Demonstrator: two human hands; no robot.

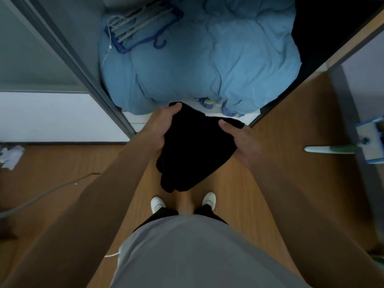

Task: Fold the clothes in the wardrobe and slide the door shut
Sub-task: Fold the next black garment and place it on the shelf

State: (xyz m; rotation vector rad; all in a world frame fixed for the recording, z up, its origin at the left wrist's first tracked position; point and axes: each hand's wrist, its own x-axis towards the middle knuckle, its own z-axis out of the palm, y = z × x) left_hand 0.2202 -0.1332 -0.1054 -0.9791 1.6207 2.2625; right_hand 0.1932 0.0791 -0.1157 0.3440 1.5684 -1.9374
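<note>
Before the open wardrobe (138, 121), a person stands on a wooden floor (280, 125) and holds a black garment (193, 150) in 2 hands above the feet, just short of the wardrobe's white base. The left hand (164, 125) grips the garment's left edge with the thumb curled over the top. The right hand (239, 140) grips the right edge the same way, thumb on the cloth. The garment looks bundled or folded, and its lower end hangs toward 2 white shoes (158, 204).

Inside the wardrobe lies a rumpled blue duvet (207, 59), with a blue hanger rack (137, 26) resting on its far left part. A grey sliding door (41, 48) stands at the left. A mop (369, 140) lies on the floor at the right, and crumpled paper (11, 156) at the left.
</note>
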